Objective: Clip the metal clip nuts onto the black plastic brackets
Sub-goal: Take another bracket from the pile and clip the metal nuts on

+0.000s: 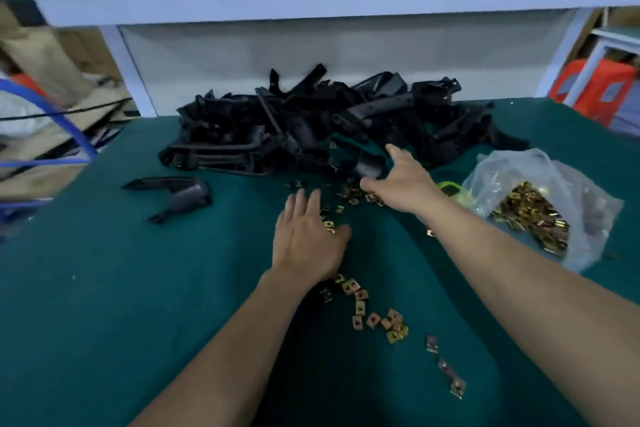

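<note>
Main worry: the loose clip nuts [360, 305] are strewn over the bench [138, 288] and its fuzzy green cloth, right between both forearms, so one lazy sweep could flick those small, flat, brassy squares off the edge. Yanking a piece out of the tangled pile of brackets [311, 128] at the back could also drag its hooked neighbours along. The left hand [308, 236] lies flat on some nuts, grip released, and the right hand [398, 180] reaches the pile's front with fingers spread, grip also released as far as I can tell. More nuts sit in a crinkly clear bag [540, 211] on the right, and a lone bracket [176, 194], curved and matte black, lies off to the left.
</note>
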`<act>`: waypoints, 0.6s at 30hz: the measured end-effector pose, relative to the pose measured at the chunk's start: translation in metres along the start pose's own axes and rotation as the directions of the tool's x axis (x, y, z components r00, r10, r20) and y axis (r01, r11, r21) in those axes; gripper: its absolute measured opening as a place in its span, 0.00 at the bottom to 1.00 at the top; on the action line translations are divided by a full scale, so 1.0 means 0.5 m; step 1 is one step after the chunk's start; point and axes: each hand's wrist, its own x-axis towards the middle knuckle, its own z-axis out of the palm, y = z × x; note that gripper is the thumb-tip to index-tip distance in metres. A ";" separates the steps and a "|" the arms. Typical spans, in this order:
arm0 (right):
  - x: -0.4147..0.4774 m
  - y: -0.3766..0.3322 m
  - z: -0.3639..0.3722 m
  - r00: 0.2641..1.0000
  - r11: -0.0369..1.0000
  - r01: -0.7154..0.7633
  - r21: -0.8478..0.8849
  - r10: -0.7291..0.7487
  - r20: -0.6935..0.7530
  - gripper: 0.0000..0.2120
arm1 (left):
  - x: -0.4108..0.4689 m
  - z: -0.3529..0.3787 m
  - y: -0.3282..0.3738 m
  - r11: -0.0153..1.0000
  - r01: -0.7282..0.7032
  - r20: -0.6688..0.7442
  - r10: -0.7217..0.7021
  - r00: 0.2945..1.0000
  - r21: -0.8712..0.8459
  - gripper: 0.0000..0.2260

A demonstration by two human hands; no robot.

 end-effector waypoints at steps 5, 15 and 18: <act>0.084 -0.024 0.024 0.998 0.996 0.016 -0.093 -0.010 0.062 0.45 | 0.044 0.014 0.003 0.990 -0.117 0.013 0.117 0.993 0.077 0.30; 0.097 -0.031 0.025 0.966 0.996 0.082 -0.036 -0.088 -0.244 0.41 | 0.047 0.005 0.013 0.961 -0.238 -0.252 0.198 0.947 -0.140 0.05; 0.068 -0.014 0.015 0.928 0.965 0.147 0.215 -0.060 -0.368 0.20 | 0.041 0.012 0.018 0.961 -0.250 -0.263 0.212 0.941 -0.122 0.07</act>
